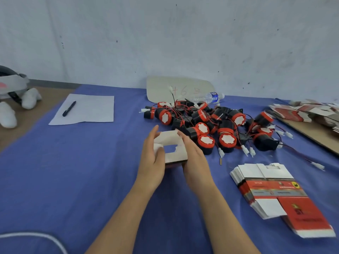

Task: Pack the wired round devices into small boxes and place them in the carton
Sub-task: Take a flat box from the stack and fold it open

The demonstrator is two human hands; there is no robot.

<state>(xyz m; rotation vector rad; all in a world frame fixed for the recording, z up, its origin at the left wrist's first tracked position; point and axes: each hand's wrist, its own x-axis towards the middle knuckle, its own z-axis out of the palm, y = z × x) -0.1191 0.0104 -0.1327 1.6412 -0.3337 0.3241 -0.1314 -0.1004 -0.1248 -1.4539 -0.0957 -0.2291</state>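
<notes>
Two hands met on one box [171, 143] at mid-cloth, its white flaps up and open. L hand [153, 156] gripped the box's 9 o'clock side, fingers up along the wall, thumb pressed on a flap. R hand [194, 158] cupped the 3 o'clock side, fingers wrapped along it; thumb hidden. Couldn't tell if the box touched the cloth [73, 171].

Devices [211, 125] lay heaped at 1 o'clock from the box: black bodies, red rims, white faces, red-black wires w/ white plugs tangled thru. Nearest one sat just beside the R fingers.

Flats [271, 187] lay stacked at 4 o'clock, near the R forearm. Far flats [302, 110] lay at 2 o'clock on a board. Bottle [211, 97] and card [176, 88] stood at 12, behind the heap. Paper [86, 110] w/ a pen [69, 108] on it lay at 10 o'clock; headset [11, 83] well off at 9.
</notes>
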